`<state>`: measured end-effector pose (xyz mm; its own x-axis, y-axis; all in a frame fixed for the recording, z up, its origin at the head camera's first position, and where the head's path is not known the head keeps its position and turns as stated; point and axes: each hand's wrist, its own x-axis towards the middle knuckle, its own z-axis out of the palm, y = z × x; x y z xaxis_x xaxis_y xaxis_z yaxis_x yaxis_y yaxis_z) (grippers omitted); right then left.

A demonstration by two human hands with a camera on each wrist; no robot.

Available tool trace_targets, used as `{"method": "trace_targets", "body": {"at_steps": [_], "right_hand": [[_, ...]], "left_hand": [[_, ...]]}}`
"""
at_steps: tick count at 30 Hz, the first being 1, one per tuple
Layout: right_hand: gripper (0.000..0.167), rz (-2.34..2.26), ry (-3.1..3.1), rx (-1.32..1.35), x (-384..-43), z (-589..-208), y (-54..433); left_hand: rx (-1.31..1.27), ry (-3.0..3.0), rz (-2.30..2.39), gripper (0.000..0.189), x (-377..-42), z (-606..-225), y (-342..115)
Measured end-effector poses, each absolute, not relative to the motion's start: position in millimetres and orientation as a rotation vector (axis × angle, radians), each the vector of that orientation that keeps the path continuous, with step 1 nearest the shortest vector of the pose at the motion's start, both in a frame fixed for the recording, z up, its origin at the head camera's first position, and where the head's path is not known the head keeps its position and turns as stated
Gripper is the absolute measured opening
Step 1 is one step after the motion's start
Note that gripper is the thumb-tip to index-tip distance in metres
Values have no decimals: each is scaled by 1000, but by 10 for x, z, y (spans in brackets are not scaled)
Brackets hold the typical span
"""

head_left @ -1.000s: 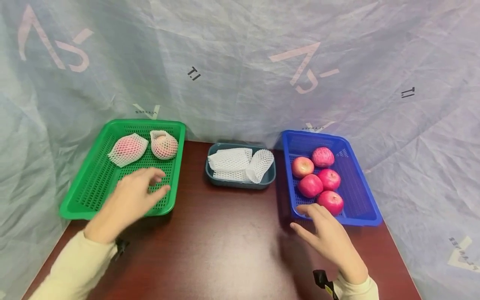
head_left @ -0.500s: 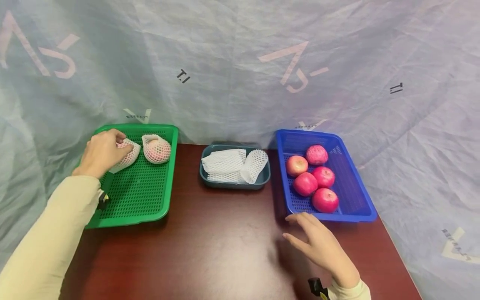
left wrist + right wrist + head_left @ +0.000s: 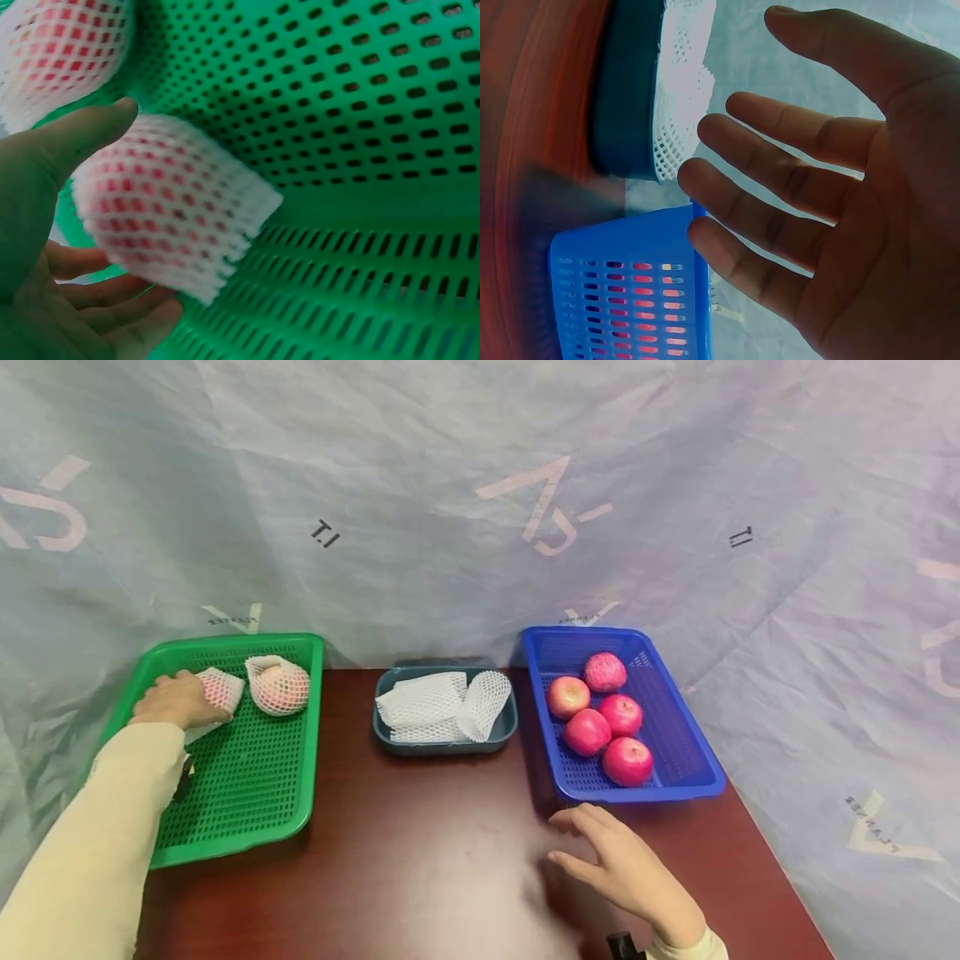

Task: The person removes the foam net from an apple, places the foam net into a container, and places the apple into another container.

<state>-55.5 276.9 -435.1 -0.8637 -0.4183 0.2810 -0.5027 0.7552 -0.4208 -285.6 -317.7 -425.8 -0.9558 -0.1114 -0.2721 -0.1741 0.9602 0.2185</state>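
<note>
Netted apple: lies in the green basket, toward the far-left corner. In the left wrist view its long axis runs upper left to lower right; the sleeve's flattened, ragged-edged end points lower right, away from the second netted apple, which sits near the basket's far-right corner. Appearance: white mesh, red skin showing through in small patches, image slightly blurred. The left hand holds it, thumb along one side, fingers bent around the other. The right hand is above the table, near the blue basket's near edge, fingers spread, slightly bent.
</note>
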Motion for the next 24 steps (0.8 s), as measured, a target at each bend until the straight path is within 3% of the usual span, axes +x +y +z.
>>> {"method": "trace_targets", "body": {"at_steps": [13,20,24], "right_hand": [[31,847,-2750,933,-634,-4382,2635],[31,847,-2762,905,-676,-4363,2609],[32,871,-2769,931,-717,-4354,2568]], "left_hand": [[-357,2904,313,107,-2792,-4494,-3302],[-185,2988,352,118,-2819,-4186,-3032],[-79,3010,339,115,-2552,-3935,-2870]]}}
